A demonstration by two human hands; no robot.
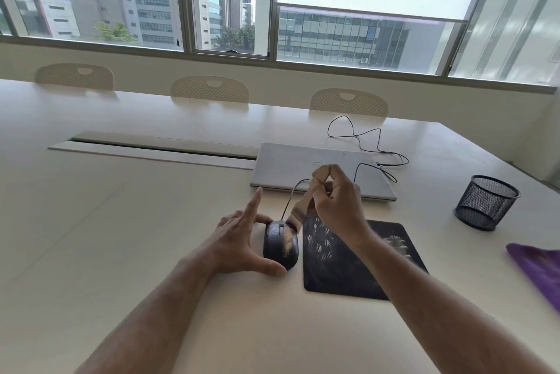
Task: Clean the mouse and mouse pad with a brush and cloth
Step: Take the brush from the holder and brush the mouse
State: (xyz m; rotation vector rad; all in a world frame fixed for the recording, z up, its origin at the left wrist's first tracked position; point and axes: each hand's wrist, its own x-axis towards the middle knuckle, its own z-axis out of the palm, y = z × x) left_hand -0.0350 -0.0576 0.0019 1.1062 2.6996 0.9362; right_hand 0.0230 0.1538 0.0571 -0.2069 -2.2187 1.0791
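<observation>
The left grip [239, 240] pinches the dusty mouse [280, 248] between thumb and fingers on the table [151, 222], just beside the mouse pad [348, 267] — the right grip [336, 201] is curled round the brush [300, 213], bristles touching the mouse's front.

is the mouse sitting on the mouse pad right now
No, the mouse sits on the bare table, just to the left of the mouse pad.
</observation>
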